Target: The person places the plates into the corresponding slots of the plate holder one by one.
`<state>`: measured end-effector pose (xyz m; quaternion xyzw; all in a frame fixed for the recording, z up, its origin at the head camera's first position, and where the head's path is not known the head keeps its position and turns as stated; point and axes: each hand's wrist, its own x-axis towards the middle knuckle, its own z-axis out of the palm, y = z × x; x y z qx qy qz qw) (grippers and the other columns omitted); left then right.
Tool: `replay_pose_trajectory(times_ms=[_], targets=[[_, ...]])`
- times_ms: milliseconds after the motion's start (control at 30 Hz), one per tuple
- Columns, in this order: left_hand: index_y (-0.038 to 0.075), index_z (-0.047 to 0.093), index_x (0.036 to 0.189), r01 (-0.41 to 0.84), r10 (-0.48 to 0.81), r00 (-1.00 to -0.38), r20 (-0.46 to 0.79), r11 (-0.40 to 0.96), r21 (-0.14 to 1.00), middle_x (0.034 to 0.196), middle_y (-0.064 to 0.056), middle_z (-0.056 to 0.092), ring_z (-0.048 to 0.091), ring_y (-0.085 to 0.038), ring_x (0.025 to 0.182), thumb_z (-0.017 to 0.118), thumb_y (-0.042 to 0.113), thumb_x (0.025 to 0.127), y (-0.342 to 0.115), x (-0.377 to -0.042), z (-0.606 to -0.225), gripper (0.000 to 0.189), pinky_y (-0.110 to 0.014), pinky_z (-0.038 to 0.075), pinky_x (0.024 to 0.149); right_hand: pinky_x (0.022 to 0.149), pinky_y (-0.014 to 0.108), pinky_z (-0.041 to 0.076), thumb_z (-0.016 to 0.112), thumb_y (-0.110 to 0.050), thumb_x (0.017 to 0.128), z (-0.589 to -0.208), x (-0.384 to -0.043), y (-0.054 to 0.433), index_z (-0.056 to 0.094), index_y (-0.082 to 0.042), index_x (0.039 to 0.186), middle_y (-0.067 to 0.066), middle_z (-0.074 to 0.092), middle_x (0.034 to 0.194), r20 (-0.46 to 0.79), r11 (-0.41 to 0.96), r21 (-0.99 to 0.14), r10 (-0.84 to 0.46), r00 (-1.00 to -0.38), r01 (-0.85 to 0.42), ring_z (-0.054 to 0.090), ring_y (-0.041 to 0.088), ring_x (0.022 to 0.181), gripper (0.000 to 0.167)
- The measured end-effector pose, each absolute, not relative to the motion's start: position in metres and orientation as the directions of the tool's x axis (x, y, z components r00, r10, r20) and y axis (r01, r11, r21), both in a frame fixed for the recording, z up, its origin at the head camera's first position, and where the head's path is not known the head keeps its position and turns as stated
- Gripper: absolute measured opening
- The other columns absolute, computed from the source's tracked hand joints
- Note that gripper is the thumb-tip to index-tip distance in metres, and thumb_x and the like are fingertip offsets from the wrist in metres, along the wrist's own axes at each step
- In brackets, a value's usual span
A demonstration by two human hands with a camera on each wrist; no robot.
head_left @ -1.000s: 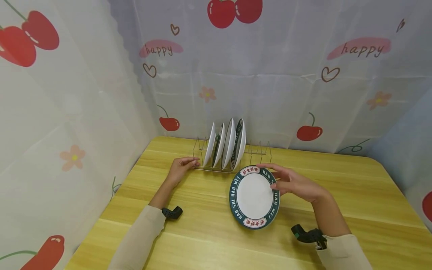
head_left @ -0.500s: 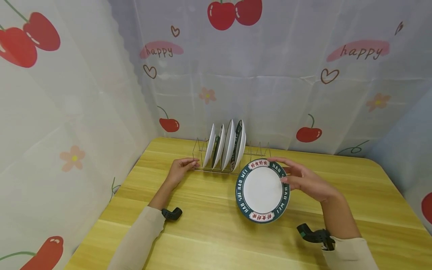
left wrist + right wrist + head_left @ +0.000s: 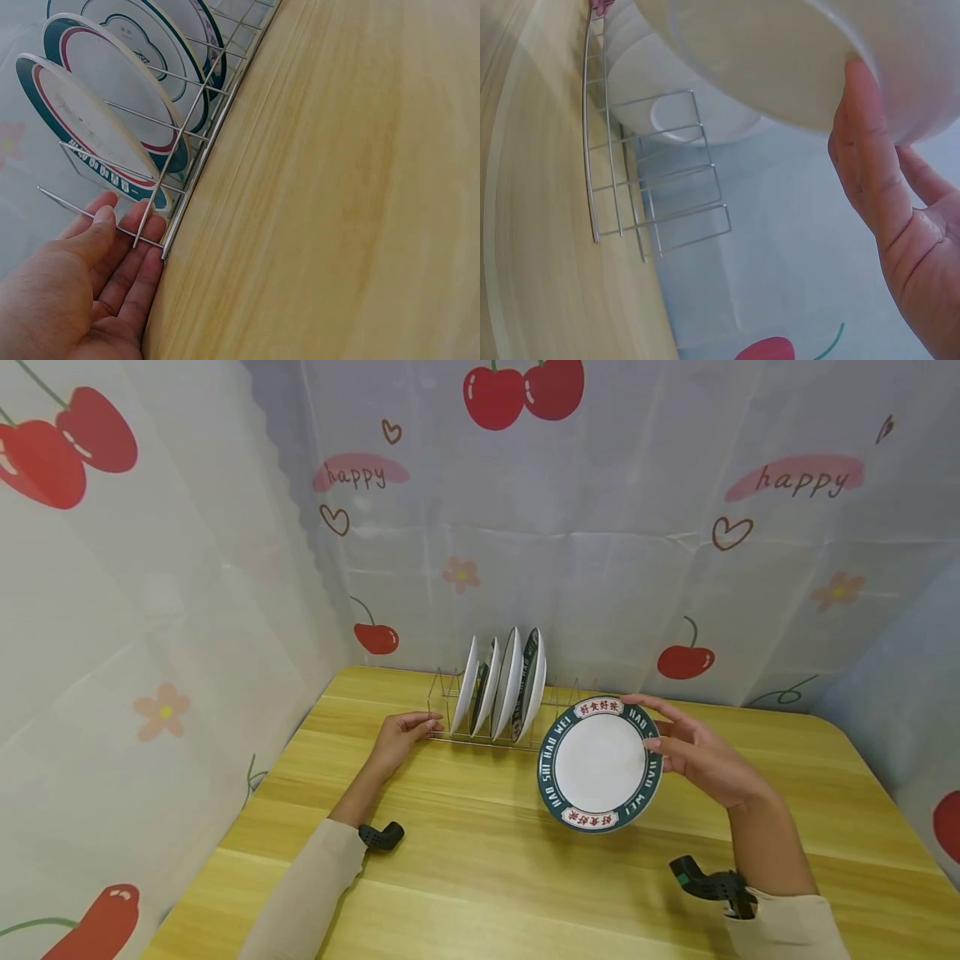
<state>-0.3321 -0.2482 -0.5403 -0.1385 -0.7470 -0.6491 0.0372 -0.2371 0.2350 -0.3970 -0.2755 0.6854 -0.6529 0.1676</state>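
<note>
My right hand (image 3: 701, 756) pinches the right rim of a round plate (image 3: 600, 764) with a white centre and a dark green lettered border. The plate is held tilted above the table, its face toward the head camera, in front of the rack's right part. In the right wrist view the fingers (image 3: 874, 150) lie against its pale underside. At the left end of the wire dish rack (image 3: 487, 744), my left hand (image 3: 401, 739) holds the end wires between thumb and fingers. Several plates (image 3: 507, 685) stand on edge in the rack's left and middle slots.
The rack stands on a yellow wood-grain table (image 3: 450, 877) near its back edge. Bare wire slots show at its right end in the right wrist view. Behind and to the left hangs a pale curtain (image 3: 570, 577) with cherry prints.
My right hand has moved the plate to the right and away from me, up in the head view. The left hand stays at the rack's end.
</note>
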Motion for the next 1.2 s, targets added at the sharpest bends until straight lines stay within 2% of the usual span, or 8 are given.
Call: replay_pose_trajectory(times_ms=[133,367,700,833,1033,1200], targets=[[-0.006,0.07,0.122,0.257,0.161,-0.958,0.236,0.127,0.958,0.109,-0.026,0.072,0.073,-0.025,0.101,0.063,0.012,0.101,-0.249,-0.33,-0.541,0.028,-0.027,0.06,0.085,0.083,0.039,0.062,0.047,0.001,0.105,-0.398,-0.236,0.237,0.029,-0.014,0.16,0.017,0.042,0.146,0.154,-0.042,-0.986,-0.564,-0.811,-0.159,0.067,0.025,0.102,0.059],[-0.003,0.072,0.121,0.278,0.158,-0.954,0.255,0.144,0.95,0.107,-0.019,0.075,0.073,-0.015,0.095,0.063,0.012,0.101,-0.251,-0.325,-0.537,0.026,-0.027,0.06,0.082,0.083,0.033,0.062,0.049,0.0,0.105,-0.397,-0.237,0.232,0.032,-0.013,0.159,0.018,0.04,0.144,0.186,-0.073,-0.982,-0.464,-0.866,-0.172,0.067,0.021,0.1,0.058],[-0.001,0.072,0.122,0.278,0.161,-0.953,0.257,0.122,0.953,0.108,-0.02,0.074,0.073,-0.018,0.098,0.063,0.015,0.101,-0.253,-0.333,-0.535,0.027,-0.029,0.06,0.085,0.08,0.029,0.062,0.053,0.0,0.104,-0.388,-0.242,0.219,0.034,-0.014,0.158,0.017,0.047,0.133,0.236,-0.139,-0.97,-0.348,-0.907,-0.199,0.065,0.017,0.096,0.059],[-0.002,0.072,0.121,0.283,0.165,-0.949,0.268,0.077,0.956,0.107,-0.02,0.074,0.073,-0.019,0.099,0.063,0.014,0.101,-0.25,-0.337,-0.536,0.028,-0.031,0.06,0.088,0.079,0.029,0.062,0.055,-0.001,0.103,-0.382,-0.248,0.215,0.034,-0.013,0.158,0.02,0.047,0.134,0.246,-0.144,-0.967,-0.314,-0.917,-0.21,0.066,0.018,0.096,0.06],[-0.003,0.072,0.121,0.281,0.176,-0.948,0.267,0.063,0.958,0.105,-0.019,0.075,0.074,-0.018,0.098,0.063,0.013,0.101,-0.248,-0.336,-0.539,0.027,-0.032,0.06,0.087,0.08,0.029,0.061,0.061,-0.008,0.102,-0.369,-0.261,0.206,0.036,-0.016,0.157,0.02,0.044,0.138,0.216,-0.016,-0.975,-0.31,-0.926,-0.222,0.066,0.019,0.098,0.061],[-0.002,0.073,0.12,0.277,0.175,-0.949,0.261,0.077,0.958,0.105,-0.02,0.075,0.074,-0.017,0.097,0.064,0.013,0.101,-0.248,-0.333,-0.54,0.026,-0.03,0.06,0.086,0.081,0.032,0.062,0.068,-0.019,0.1,-0.351,-0.275,0.195,0.04,-0.022,0.156,0.02,0.052,0.126,0.165,0.174,-0.959,-0.309,-0.937,-0.226,0.068,0.024,0.093,0.063]])
